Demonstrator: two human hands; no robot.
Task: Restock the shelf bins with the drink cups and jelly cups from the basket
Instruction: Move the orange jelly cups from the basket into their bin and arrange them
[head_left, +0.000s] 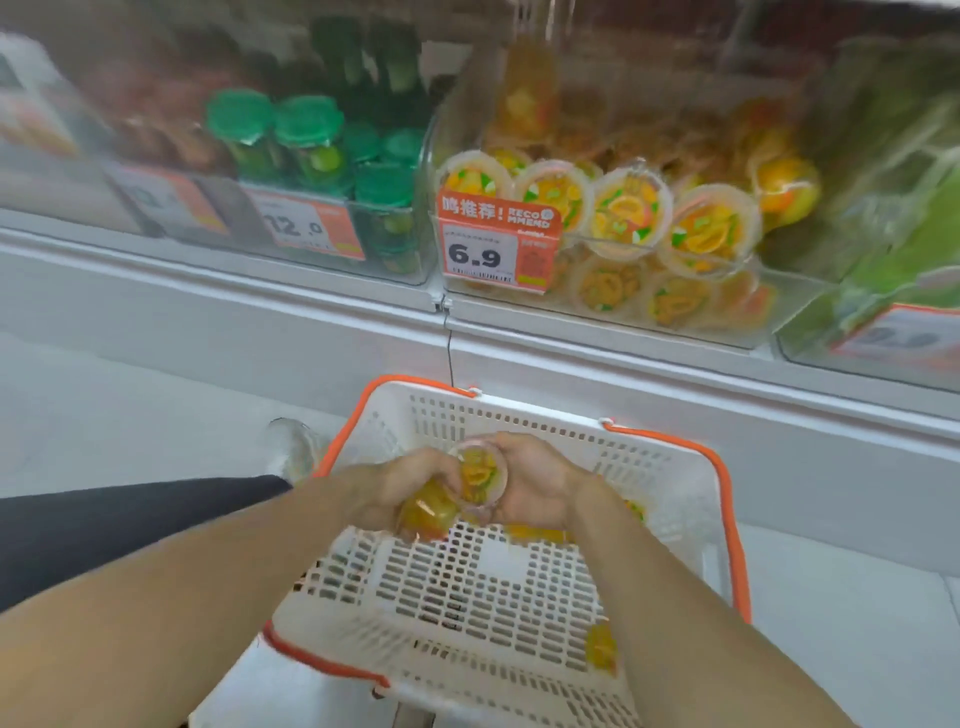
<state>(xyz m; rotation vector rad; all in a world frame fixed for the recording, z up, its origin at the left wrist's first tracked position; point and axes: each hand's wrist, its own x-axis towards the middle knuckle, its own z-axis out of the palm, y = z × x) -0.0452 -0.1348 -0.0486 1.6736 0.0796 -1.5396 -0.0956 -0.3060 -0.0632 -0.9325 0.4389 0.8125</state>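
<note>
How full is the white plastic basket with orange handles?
Nearly empty. The white plastic basket shows mostly bare slotted floor; only a few orange jelly cups remain.

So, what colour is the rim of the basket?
Orange, on a white basket; the head view, the only one, shows it.
</note>
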